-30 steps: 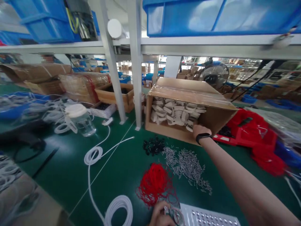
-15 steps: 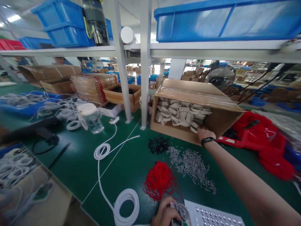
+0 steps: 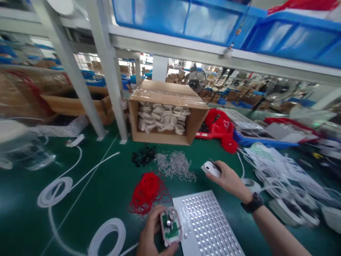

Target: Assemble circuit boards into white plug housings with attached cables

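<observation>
In my left hand [image 3: 150,234], fingers wrapped round its edges, is a small open housing with a green circuit board [image 3: 173,230] and shiny round parts facing up. My right hand [image 3: 230,181] grips a white plastic cover [image 3: 209,168] with a dark hole in it; a slim black piece [image 3: 214,164] shows beside the cover, its kind unclear. Between the hands lies a pale sheet [image 3: 179,203] carrying rows of shiny round metal pieces. Red thin wires [image 3: 149,192] are heaped just beyond my left hand. A pile of small metal pins [image 3: 177,165] lies left of the cover.
A cardboard box [image 3: 162,138] on its side holds many white plastic parts [image 3: 162,119]. Small black pieces [image 3: 144,155] lie before it. Coiled white cables [image 3: 108,236] are at left, more cables [image 3: 277,177] at right. Shelf posts [image 3: 109,71] rise behind; blue bins [image 3: 173,21] sit overhead.
My right hand has come out of the cardboard box with a white cover and moved towards me, right of the pins. My left hand still holds the housing. The view has swung right.
</observation>
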A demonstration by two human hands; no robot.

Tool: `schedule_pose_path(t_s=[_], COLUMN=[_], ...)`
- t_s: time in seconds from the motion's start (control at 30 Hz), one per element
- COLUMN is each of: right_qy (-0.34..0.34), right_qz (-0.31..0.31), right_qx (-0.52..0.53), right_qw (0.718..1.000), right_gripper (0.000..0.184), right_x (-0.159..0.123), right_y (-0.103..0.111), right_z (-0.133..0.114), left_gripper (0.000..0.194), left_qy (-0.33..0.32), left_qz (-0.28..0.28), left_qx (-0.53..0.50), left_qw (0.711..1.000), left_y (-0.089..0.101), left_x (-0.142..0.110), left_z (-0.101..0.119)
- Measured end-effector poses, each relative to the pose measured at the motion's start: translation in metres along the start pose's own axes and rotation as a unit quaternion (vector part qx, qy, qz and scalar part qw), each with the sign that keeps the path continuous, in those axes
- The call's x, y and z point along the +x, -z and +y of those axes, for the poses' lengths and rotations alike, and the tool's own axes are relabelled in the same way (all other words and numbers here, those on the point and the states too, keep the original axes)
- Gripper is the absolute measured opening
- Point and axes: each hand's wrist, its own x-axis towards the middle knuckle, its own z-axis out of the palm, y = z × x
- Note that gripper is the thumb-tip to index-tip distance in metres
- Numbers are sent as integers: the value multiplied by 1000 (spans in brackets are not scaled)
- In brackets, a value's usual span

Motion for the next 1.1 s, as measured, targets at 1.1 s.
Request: schedule_pose_path(t_s=[1.1], right_qy=[-109], right_qz=[-179], right_qx=[741], right_qw=[638], right_gripper=[34], right_x=[-140], right_y=[-55], right_z=[-104], left_gripper=[67], left_qy=[-159], left_qz=[-177], left_qx=[492], left_qw=[838], left_y=[-16], left_x=[-6], left_z=[85])
